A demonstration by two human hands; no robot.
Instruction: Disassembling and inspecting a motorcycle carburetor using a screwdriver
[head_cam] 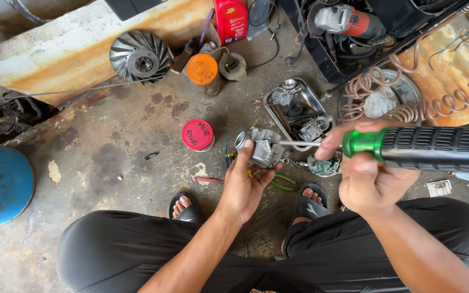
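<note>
At centre frame, our left hand (245, 184) wraps its fingers around the grey carburettor (264, 147); our right hand (367, 173) is closed on the green-and-black screwdriver (424, 147), shaft tip at its body. A slip could gouge our palm (oily metal, we judge). The parts tray (278, 122) crowds behind; open floor lies left.

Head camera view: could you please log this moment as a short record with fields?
Setting: stained concrete floor, person squatting
Left hand: grips a grey carburettor
Right hand: holds a green-and-black screwdriver, tip at the carburettor
Nearby: red lid, orange lid, metal tray of parts, finned pulley, coiled hose
</note>
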